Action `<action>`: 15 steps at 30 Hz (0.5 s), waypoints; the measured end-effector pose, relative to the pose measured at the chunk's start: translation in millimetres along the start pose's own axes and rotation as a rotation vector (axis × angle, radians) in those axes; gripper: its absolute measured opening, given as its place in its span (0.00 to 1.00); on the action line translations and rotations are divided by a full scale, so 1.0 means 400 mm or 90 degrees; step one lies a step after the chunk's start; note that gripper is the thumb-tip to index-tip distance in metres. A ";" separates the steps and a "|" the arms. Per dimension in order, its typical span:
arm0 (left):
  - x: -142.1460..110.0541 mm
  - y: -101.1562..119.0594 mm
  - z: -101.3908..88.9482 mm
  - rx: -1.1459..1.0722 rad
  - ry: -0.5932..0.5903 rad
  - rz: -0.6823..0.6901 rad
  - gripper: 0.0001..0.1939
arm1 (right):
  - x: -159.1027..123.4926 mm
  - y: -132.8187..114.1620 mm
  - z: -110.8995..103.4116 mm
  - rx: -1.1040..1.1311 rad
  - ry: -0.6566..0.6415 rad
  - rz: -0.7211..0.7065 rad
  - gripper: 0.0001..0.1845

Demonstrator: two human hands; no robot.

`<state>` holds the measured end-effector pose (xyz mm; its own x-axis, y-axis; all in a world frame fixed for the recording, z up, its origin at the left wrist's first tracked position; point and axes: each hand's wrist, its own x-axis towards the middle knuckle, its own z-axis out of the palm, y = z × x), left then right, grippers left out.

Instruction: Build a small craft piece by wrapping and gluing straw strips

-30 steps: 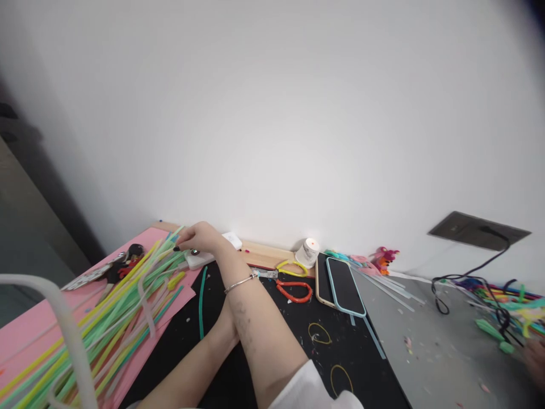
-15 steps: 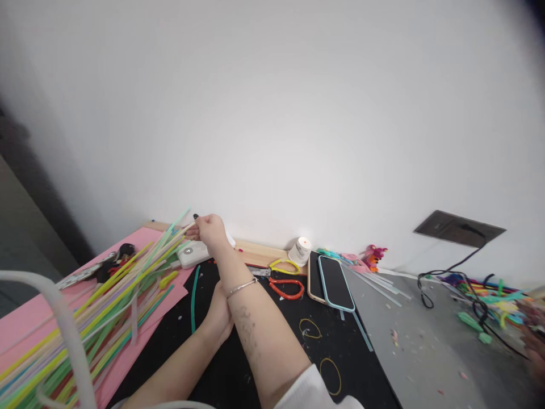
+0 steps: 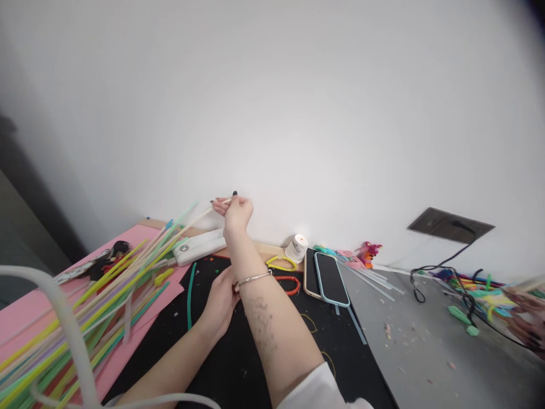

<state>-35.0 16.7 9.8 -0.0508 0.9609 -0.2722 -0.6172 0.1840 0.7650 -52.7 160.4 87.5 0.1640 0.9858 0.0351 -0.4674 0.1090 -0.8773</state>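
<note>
A long cream pipe cleaner (image 3: 196, 218) is pinched in the fingers of my right hand (image 3: 237, 213), which is raised near the wall. Its lower part runs down into a bundle of coloured pipe cleaners (image 3: 123, 284) at the left. My left hand (image 3: 219, 301) is low over the black mat (image 3: 230, 363), its fingers curled in. My right forearm covers the left fingertips, so anything in them is hidden. A teal pipe cleaner (image 3: 190, 295) lies on the mat beside my left hand.
Red-handled scissors (image 3: 289, 286), a yellow-handled tool (image 3: 281, 263), a paper cup (image 3: 297, 248) and two phones (image 3: 332, 278) are right of my arms. A white power strip (image 3: 200, 247) lies behind. Another person's hand (image 3: 525, 318) is at far right, near a cable (image 3: 419, 289).
My right hand has moved up and to the right, drawing the cream pipe cleaner partway out of the bundle. My left hand has shifted slightly upward and right.
</note>
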 end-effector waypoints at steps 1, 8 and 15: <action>0.002 -0.002 0.000 -0.004 -0.003 0.007 0.12 | 0.001 -0.014 -0.002 0.008 0.010 -0.014 0.07; 0.018 -0.020 -0.009 -0.036 -0.014 0.034 0.14 | -0.030 -0.159 -0.023 0.091 0.012 -0.191 0.04; 0.007 -0.022 -0.006 -0.041 -0.073 -0.001 0.12 | -0.149 -0.357 -0.137 0.082 -0.152 -0.278 0.05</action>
<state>-31.6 17.4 1.1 0.0383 0.9788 -0.2012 -0.6669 0.1749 0.7243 51.9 79.3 184.4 0.1712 0.8449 0.5067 -0.5058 0.5167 -0.6907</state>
